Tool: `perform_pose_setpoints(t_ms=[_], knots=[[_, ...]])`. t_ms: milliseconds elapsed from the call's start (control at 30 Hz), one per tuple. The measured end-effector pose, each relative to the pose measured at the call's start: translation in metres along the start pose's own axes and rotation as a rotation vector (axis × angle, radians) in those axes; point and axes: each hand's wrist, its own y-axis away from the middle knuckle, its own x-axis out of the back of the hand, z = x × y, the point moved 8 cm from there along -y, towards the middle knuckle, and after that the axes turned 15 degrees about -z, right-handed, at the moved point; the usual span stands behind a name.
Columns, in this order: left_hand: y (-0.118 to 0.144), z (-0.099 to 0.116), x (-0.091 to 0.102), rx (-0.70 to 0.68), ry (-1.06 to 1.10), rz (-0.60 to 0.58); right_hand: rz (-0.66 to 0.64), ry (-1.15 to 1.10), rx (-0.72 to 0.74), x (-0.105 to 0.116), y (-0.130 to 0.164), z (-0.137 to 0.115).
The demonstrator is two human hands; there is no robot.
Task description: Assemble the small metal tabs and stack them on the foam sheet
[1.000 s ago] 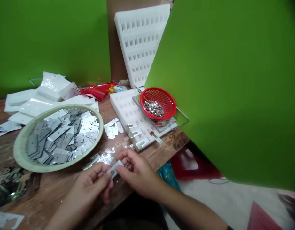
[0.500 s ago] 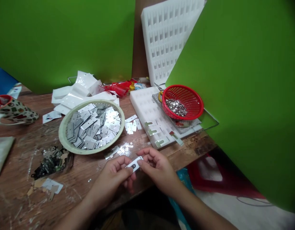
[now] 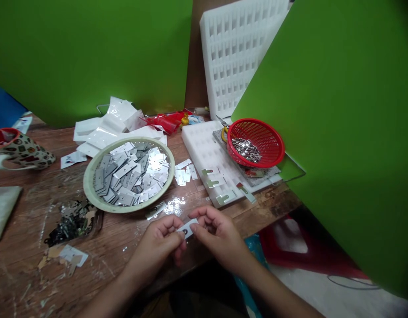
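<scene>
A small flat metal plate with a dark round mark on it is pinched between both hands near the table's front edge. My left hand grips its left end, the thumb beside the dark mark. On the other end, the thumb and fingers of my right hand are closed. Just beyond them lie many small washers and a loose metal plate. A pale green bowl behind these is heaped with similar plates.
To the right, a white foam tray holds several upright metal pieces and a red basket of small metal parts. A black pile of parts is at left, with a patterned mug behind. Green panels border the table.
Both hands keep their pinch on the metal plate, which has tilted slightly. The whole view has shifted a little, so the table things appear slightly farther right.
</scene>
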Motion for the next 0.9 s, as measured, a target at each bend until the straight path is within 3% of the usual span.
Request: perform_pose_setpoints(t_ms=[433,900], knots=[[0.0001,-0.0074,-0.0013,0.001,0.129,-0.071,-0.010,-0.060,0.007,-0.0011,0.0015,-0.0031],[-0.0018,-0.0037,0.0002,0.004,0.138,-0.030,-0.035,0.001,0.028,-0.0028,0.0016,-0.0027]])
